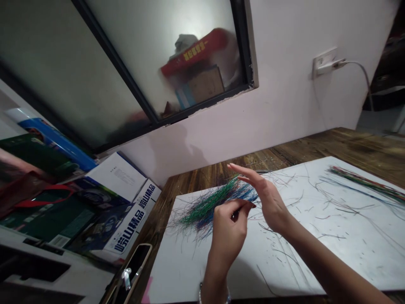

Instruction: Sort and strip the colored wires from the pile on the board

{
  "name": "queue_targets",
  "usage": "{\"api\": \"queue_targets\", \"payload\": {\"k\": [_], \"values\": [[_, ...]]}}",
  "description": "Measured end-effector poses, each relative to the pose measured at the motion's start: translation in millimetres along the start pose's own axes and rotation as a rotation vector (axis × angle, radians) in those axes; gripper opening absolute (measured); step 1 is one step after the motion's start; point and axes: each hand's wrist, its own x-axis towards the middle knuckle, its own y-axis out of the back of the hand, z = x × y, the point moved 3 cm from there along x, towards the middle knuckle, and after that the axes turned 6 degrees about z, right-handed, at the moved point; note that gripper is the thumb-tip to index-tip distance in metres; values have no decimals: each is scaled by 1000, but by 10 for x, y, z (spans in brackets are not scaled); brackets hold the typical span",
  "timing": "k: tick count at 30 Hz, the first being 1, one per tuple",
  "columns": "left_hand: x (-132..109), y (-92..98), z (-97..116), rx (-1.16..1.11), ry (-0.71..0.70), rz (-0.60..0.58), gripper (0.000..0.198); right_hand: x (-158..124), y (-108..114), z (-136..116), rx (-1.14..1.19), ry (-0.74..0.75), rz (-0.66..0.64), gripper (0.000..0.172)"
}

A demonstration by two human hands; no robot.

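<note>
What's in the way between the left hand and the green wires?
Some blue wires lie along the near side of the green wires, partly between them and the left hand. Nothing else visible blocks it.

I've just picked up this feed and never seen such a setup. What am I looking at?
No machine here: one head-worn camera looks forward and down at a person's bare hands. A white sheet lies on a wooden table. On it are green and blue strands, a separate thin bundle farther right, and scattered bits. The left hand pinches its fingertips; whether they hold a strand is unclear. The right hand extends its fingers beside it.
</note>
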Motion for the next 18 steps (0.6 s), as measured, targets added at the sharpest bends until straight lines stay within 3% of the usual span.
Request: {"api": "queue_targets", "payload": {"k": [8, 14, 18], "values": [[-6, -31, 56, -61, -4, 27, 30, -31, -69, 38, 26, -51, -118, 49], [-12, -15, 41, -53, 31, 23, 22, 3, 26, -4, 132, -50, -32, 62], [-13, -41, 10, -96, 50, 29, 24, -27, -21, -32, 25, 0, -173, 61]]}}
